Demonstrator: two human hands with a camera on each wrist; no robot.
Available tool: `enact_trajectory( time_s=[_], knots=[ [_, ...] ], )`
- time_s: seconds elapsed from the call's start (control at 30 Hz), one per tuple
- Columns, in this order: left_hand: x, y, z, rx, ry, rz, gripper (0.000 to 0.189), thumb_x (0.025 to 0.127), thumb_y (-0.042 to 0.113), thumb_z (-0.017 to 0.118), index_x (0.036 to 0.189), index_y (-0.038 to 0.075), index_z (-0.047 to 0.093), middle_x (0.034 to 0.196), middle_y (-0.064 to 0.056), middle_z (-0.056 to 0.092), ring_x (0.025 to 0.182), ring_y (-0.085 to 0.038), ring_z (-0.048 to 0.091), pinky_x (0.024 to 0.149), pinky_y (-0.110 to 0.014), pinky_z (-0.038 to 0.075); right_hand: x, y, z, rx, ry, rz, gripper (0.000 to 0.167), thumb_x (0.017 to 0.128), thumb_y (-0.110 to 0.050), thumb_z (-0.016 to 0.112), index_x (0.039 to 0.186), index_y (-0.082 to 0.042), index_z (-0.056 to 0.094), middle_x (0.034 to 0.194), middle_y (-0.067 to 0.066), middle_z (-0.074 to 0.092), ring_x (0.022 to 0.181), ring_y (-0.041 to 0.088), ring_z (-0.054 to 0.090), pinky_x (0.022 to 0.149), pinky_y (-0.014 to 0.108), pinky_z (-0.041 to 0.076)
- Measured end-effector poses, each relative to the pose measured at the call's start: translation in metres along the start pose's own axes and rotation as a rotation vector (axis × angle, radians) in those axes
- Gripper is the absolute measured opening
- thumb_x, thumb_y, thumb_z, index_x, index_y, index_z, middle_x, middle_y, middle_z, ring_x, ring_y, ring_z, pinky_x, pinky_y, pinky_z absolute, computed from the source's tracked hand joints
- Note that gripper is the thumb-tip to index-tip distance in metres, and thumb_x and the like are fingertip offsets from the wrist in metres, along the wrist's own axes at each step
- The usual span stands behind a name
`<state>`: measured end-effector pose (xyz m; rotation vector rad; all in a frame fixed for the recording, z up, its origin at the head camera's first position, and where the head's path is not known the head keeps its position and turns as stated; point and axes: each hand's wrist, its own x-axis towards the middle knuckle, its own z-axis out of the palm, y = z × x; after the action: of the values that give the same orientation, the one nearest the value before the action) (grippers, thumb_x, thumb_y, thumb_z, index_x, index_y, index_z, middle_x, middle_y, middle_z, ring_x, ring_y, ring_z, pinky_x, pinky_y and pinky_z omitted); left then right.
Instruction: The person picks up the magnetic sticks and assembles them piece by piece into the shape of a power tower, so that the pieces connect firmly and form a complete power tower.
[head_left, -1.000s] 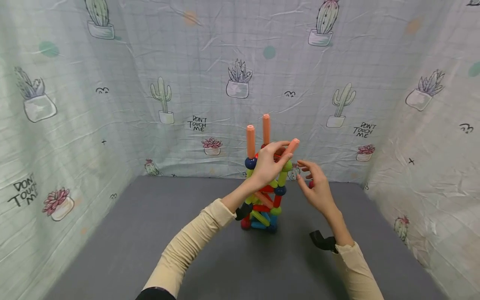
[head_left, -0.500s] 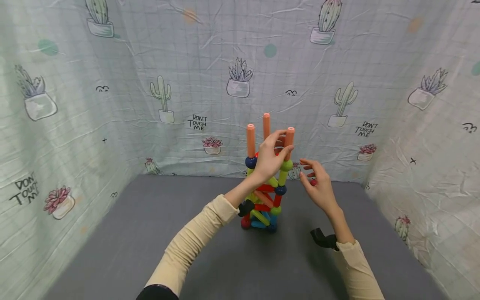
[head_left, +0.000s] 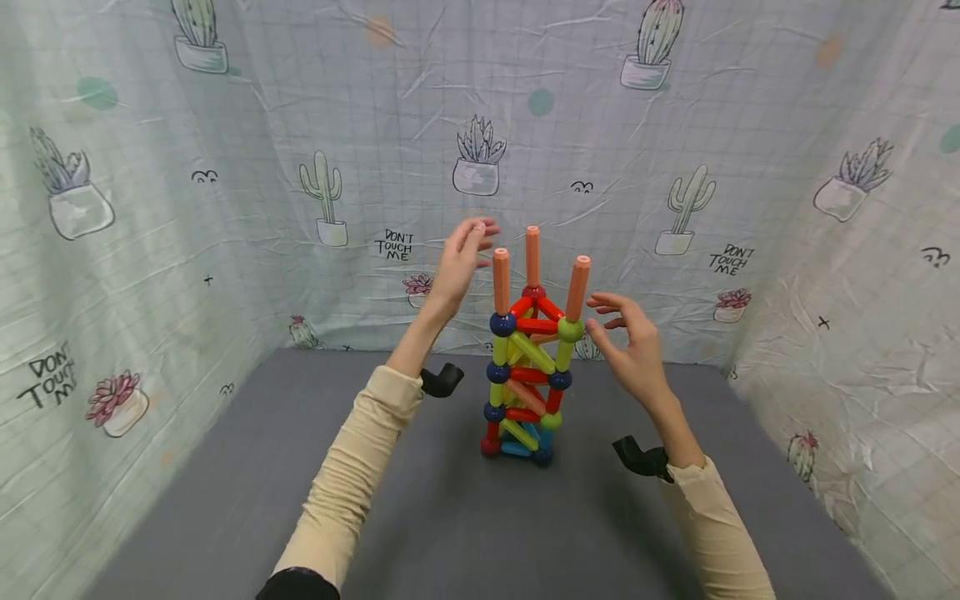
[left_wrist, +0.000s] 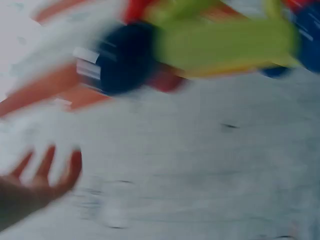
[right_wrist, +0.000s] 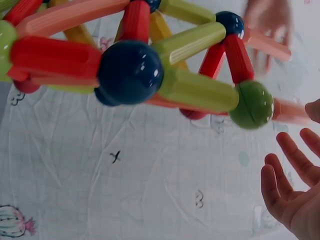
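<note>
A tower of coloured rods and balls (head_left: 534,358) stands upright at the middle of the table, its red, yellow-green, orange and blue pieces in stacked levels. Three orange rods rise from its top: a left rod (head_left: 502,283) on a dark blue ball, a back rod (head_left: 532,257) on a red ball, and a right rod (head_left: 577,288), slightly tilted, on a green ball (right_wrist: 251,104). My left hand (head_left: 459,265), fingers loosely bent and holding nothing, is raised beside the left rod. My right hand (head_left: 630,346) holds nothing, its spread fingers close to the green ball.
The tower stands on a dark grey table (head_left: 360,500). A cloth (head_left: 420,100) printed with cacti hangs behind and along both sides. A black wrist-camera mount (head_left: 442,381) juts from the left wrist and another mount (head_left: 641,457) from the right.
My left hand stood the right orange rod up on the green ball, let go, and moved left past the tower. My right hand rose slightly and came a little nearer the tower.
</note>
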<state>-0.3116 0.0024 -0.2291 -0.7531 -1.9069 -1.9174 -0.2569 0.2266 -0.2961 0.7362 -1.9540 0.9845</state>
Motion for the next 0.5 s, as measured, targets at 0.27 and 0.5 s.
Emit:
enact_trajectory(
  time_s=[0.27, 0.5],
  knots=[
    [0.021, -0.064, 0.004, -0.128, -0.37, -0.251, 0.041, 0.096, 0.029, 0.034, 0.132, 0.011, 0.04, 0.137, -0.013, 0.04, 0.124, -0.03, 0.041, 0.099, -0.047, 0.034, 0.01, 0.012, 0.013, -0.007, 0.02, 0.035, 0.034, 0.08, -0.006, 0.064, 0.111, 0.002, 0.052, 0.104, 0.017, 0.059, 0.092, 0.028, 0.057, 0.068, 0.04, 0.045],
    [0.021, -0.068, 0.004, -0.148, -0.364, -0.253, 0.04, 0.096, 0.025, 0.036, 0.132, 0.006, 0.04, 0.135, -0.016, 0.043, 0.119, -0.034, 0.046, 0.098, -0.047, 0.035, 0.014, 0.011, 0.016, 0.022, -0.008, 0.073, 0.033, 0.081, -0.006, 0.062, 0.111, 0.002, 0.05, 0.101, 0.019, 0.06, 0.09, 0.03, 0.057, 0.068, 0.043, 0.046]
  ],
)
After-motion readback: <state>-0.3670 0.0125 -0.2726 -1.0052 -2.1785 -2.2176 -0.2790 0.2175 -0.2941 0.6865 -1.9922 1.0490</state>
